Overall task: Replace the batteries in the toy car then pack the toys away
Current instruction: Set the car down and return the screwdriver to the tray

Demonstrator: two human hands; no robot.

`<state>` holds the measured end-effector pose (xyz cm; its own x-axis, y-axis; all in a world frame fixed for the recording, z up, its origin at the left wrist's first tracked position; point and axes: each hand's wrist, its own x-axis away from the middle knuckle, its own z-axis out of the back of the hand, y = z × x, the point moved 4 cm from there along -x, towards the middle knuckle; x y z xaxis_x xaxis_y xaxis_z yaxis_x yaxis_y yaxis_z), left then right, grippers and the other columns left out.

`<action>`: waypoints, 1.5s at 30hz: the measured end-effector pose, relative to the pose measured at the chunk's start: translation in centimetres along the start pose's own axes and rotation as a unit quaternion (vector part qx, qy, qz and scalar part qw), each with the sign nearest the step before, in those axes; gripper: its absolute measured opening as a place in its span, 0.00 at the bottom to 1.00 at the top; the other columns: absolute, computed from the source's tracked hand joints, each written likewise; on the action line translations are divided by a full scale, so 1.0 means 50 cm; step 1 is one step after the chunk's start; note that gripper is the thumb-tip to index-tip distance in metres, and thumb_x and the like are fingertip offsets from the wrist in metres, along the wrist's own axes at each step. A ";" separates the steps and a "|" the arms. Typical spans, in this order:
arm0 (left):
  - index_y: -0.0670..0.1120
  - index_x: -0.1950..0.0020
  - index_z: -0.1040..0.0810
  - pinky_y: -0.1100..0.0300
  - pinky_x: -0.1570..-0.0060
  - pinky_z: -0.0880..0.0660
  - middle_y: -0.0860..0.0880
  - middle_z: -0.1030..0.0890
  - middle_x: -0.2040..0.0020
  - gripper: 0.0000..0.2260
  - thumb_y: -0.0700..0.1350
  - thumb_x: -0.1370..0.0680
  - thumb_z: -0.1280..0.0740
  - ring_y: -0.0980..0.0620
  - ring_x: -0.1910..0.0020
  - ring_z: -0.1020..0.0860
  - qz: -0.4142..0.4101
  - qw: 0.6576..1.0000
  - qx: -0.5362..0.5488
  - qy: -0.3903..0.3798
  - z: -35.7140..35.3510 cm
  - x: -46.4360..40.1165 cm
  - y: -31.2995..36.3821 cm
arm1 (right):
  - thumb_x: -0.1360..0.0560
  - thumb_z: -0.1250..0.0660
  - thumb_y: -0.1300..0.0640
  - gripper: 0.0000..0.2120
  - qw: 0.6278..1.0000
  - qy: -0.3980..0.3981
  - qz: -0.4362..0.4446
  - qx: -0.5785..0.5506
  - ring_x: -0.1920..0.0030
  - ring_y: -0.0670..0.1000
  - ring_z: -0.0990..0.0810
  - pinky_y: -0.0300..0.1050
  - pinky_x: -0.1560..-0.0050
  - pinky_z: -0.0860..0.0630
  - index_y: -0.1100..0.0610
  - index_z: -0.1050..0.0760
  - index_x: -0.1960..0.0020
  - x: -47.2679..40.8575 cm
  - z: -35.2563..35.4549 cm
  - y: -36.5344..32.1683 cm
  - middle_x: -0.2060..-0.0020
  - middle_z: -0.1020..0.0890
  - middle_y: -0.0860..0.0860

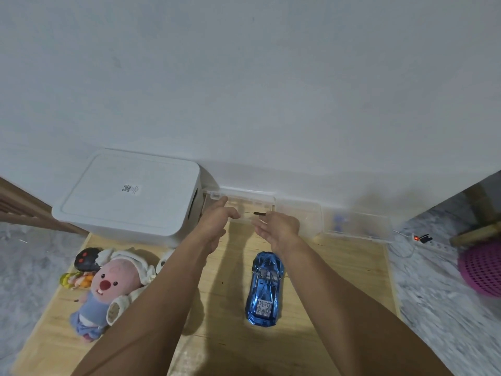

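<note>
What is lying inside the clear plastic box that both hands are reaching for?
Inside the clear plastic box, a thin dark tool-like stick shows between the left hand and right hand. The hands hide the rest.

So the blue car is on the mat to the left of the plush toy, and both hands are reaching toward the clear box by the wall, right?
Not quite: the head view shows the blue car to the right of the plush toy. Both hands, left and right, do reach toward the clear box.

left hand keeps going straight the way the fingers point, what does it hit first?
Most likely the clear plastic box against the wall: the left hand points up and forward at its near left corner, fingertips at its rim or nearly so. Depth is unclear, so contact can't be confirmed. The white storage bin sits just left of that line.
</note>
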<state>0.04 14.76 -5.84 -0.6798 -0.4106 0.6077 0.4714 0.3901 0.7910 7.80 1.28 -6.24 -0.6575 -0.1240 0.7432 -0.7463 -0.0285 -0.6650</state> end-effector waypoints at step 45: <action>0.54 0.21 0.58 0.41 0.25 0.52 0.47 0.62 0.20 0.39 0.46 0.24 0.36 0.44 0.22 0.61 -0.106 0.690 -0.716 0.011 -0.037 -0.013 -0.062 | 0.26 0.37 0.63 0.45 0.639 0.043 0.243 0.729 0.26 0.70 0.67 0.55 0.25 0.43 0.59 0.67 0.23 -0.027 0.095 0.042 0.24 0.65 0.61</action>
<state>0.04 12.29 -8.57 -0.8174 -0.3520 0.4561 0.4453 -0.8883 0.1125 7.61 -3.32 -9.00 -0.8254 -0.4157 0.3821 0.3956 -0.9086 -0.1339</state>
